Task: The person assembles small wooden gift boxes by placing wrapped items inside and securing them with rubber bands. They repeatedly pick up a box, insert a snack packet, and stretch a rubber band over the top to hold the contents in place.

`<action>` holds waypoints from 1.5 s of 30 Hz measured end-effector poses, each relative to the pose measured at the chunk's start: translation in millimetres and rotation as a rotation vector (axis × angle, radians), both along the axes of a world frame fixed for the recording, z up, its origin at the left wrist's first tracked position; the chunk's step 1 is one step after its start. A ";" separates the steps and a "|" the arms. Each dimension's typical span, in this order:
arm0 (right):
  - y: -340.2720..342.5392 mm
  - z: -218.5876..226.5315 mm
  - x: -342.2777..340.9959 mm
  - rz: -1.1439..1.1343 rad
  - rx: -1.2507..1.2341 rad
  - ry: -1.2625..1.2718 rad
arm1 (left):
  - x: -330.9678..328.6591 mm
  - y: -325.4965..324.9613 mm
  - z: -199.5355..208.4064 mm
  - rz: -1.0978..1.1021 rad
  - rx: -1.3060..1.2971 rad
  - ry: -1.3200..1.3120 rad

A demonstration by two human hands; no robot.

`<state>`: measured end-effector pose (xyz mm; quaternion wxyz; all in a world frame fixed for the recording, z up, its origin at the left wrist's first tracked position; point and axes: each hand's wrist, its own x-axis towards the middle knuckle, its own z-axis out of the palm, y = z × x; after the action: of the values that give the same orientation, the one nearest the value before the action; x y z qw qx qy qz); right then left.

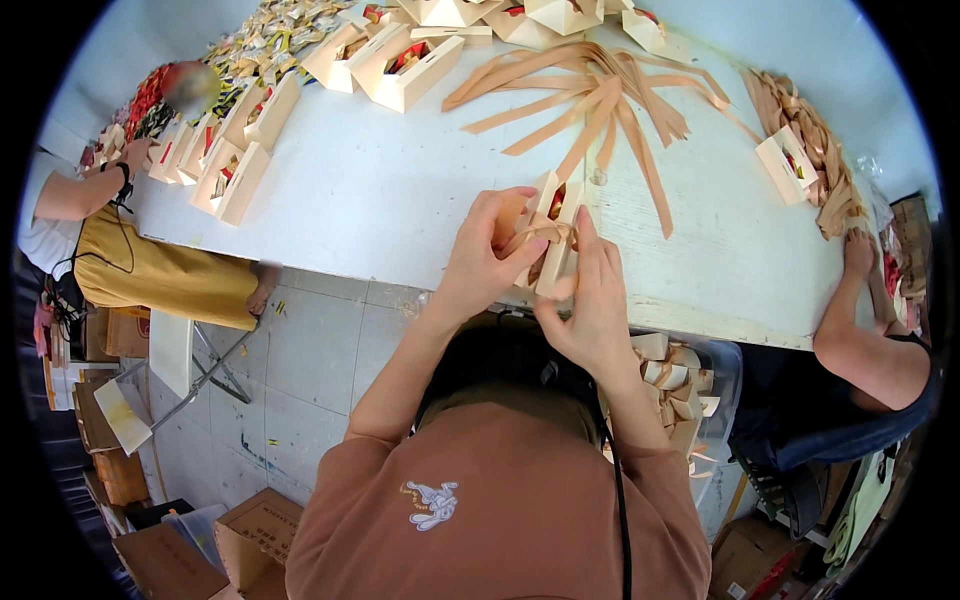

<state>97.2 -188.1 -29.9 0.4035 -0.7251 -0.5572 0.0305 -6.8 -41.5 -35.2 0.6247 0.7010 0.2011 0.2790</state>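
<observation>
A small cream box [571,206] with red and dark contents showing in its open top stands at the table's near edge, directly in front of me. A tan ribbon [545,231] runs across its middle. My left hand [487,252] is closed at the box's left side, thumb and fingers pinching the ribbon. From the right, my right hand [597,300] grips the box, its index finger along the far end and its thumb near the bottom. Exactly how the ribbon crosses under my fingers is hidden.
Cut tan ribbons [608,85] fan out beyond my hands. More filled cream boxes [405,75] line the table's far and left sides. A clear bin [728,385] of ribboned boxes stands below the edge at right. Co-workers sit left and right, one near a ribbon heap [800,120].
</observation>
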 end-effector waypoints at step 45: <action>42.3 -6.8 -3.0 -0.268 0.332 0.296 | 0.2 -1.3 -6.1 0.038 0.234 0.040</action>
<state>94.2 -145.8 -36.6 0.5947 -0.7038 -0.3884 -0.0093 -6.6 -42.9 -41.2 0.5291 0.7706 0.1927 0.2984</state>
